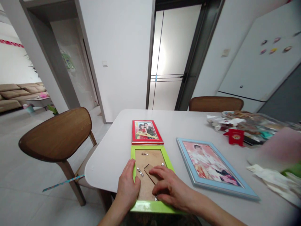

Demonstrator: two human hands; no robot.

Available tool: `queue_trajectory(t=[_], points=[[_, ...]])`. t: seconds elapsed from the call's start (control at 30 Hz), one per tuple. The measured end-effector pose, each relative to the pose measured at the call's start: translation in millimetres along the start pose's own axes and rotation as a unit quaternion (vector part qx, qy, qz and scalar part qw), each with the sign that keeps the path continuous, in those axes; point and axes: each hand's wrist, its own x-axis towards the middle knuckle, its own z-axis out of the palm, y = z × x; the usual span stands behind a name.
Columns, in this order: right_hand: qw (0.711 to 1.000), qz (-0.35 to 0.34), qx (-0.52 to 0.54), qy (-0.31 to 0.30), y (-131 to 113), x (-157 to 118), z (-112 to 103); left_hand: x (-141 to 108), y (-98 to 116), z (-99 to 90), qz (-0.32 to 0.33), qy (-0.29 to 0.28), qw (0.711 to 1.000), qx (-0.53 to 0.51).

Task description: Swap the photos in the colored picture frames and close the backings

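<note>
A lime-green photo frame [144, 205] lies face down at the near edge of the table, its brown backing board [145, 194] facing up. Small metal clips [140, 171] and a hanger [144, 154] are fixed on the board, and a stand leg is outlined in its middle. My left hand [128, 185] grips the frame's left side, thumb over the inner edge. Bent and apart, the fingers of my right hand [171, 188] rest on the board's right half, close to a lower metal clip [155, 198]. Part of the frame's right side is hidden under this hand.
Just beyond stands a red photo frame [147, 141], picture up. A larger light-blue photo frame [192, 177] lies to the right. Farther right are a red card [236, 137], plastic packaging and crumpled tissue [265, 175]. Wooden chairs [58, 135] flank the white table [105, 163].
</note>
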Motion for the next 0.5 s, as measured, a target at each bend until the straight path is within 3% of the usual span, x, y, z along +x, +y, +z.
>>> queue_trajectory(t=[0.37, 0.5], points=[[0.996, 0.023, -0.016, 0.087, -3.7, 3.5, 15.8, 0.5, -0.9, 0.1, -0.005, 0.005, 1.0, -0.005], [0.985, 0.11, -0.04, 0.128, -0.1, 0.9, 14.1, 0.4, -0.2, -0.2, -0.007, 0.001, 1.0, -0.015]])
